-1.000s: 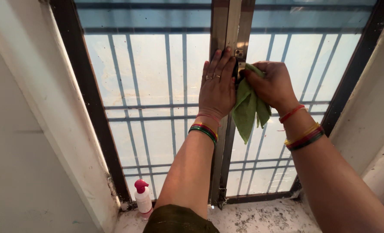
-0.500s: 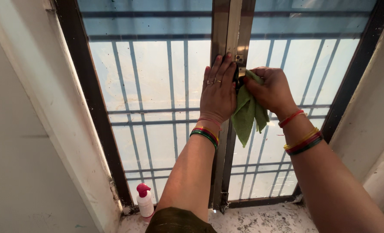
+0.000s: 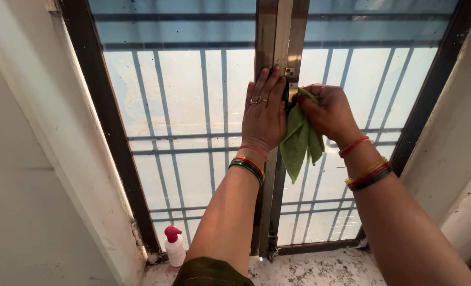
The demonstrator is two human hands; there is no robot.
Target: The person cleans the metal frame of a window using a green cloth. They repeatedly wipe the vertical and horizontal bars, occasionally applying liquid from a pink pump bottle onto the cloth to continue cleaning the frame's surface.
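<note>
Right hand point(image 3: 326, 112) grip: fingers curled closed around a bunched green cloth point(image 3: 299, 139), which is pressed against the centre window frame point(image 3: 271, 32) at the level of a small metal latch point(image 3: 290, 72). Upper part of the cloth is wadded between hand and frame; the loose lower end hangs free below the hand, in front of the right pane point(image 3: 370, 74).

Left hand point(image 3: 264, 115) grip: open, holding nothing. Palm and extended fingers lie flat against the centre frame, fingertips pointing up, just beside the cloth and touching or nearly touching it on its left edge. Rings visible on two fingers.

Both wrists carry stacked coloured bangles point(image 3: 249, 165); the right wrist also has a red thread.

Surroundings: sliding window with dark outer frame, frosted glass, and a grid of bars showing through from outside. Left pane point(image 3: 177, 95) shows faint smears. White spray bottle with a pink top point(image 3: 174, 247) stands upright at the lower left corner of the window, on the speckled sill point(image 3: 320, 270), well apart from both hands. White wall point(image 3: 29, 185) to the left.
</note>
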